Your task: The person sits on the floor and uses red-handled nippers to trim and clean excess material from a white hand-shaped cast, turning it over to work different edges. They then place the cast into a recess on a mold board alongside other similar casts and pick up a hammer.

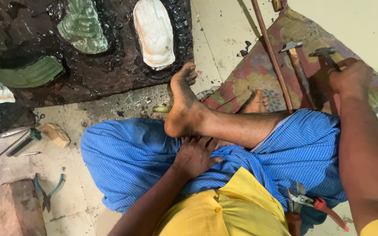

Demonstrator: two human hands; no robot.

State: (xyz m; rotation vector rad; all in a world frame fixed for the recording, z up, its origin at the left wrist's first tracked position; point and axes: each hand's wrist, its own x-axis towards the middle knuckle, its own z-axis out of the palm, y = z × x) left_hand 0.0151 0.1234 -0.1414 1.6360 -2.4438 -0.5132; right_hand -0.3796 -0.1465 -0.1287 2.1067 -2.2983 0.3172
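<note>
Two hands working, left hand (196, 156) lying open, resting on blue cloth (127, 161), right hand (351, 76) closing around far-right hammer (324, 54)

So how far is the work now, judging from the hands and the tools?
Two embossed plaques, one white and one green, already lie set in the dark pitch slab. In hand: the right hand is on a hammer lying on the patterned cushion, while the left hand rests on the blue cloth. No striking is under way; the pliers lie untouched.
</note>
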